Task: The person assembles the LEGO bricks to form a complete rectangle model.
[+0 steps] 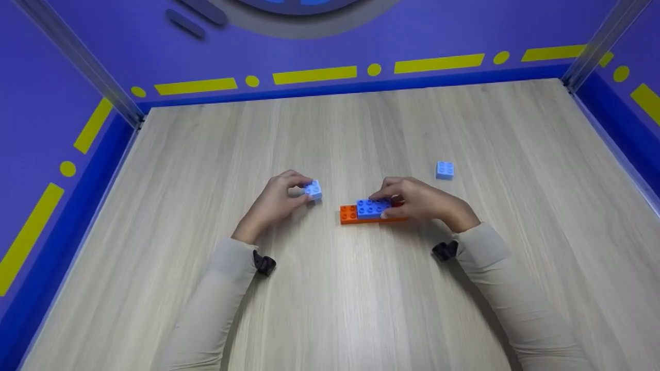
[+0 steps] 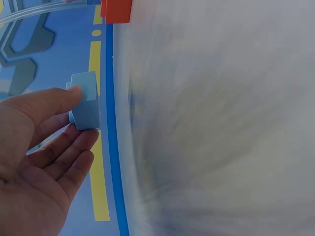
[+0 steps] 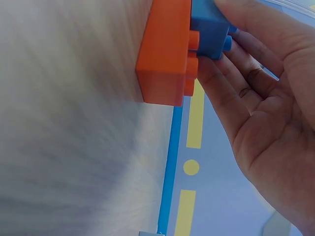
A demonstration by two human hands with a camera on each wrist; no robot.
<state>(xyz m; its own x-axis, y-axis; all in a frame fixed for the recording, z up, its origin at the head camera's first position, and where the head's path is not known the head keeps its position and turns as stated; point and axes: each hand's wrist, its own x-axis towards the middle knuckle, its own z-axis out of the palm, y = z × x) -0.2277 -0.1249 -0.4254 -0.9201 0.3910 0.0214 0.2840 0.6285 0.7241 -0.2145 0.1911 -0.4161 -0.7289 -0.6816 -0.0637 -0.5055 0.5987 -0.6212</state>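
A light blue toy brick point(image 1: 313, 190) is pinched between the thumb and fingers of my left hand point(image 1: 277, 200). In the left wrist view this brick point(image 2: 86, 101) appears held just off the tabletop, its studs turned toward the palm. My right hand point(image 1: 420, 198) grips a darker blue, longer brick point(image 1: 368, 207) by its right part. That brick lies on the studded top of a long orange brick point(image 1: 348, 215), whose left-end studs stay uncovered. The fingers hide part of both bricks' right side. Orange studs at the near end show beside the blue brick point(image 3: 209, 32) in the right wrist view.
Another light blue brick point(image 1: 444, 170) stands on the wooden table point(image 1: 335, 299), beyond and right of my right hand. Blue-purple panels with yellow markings point(image 1: 314, 75) wall the table at the back and both sides. Each wrist carries a small black device point(image 1: 264, 264).
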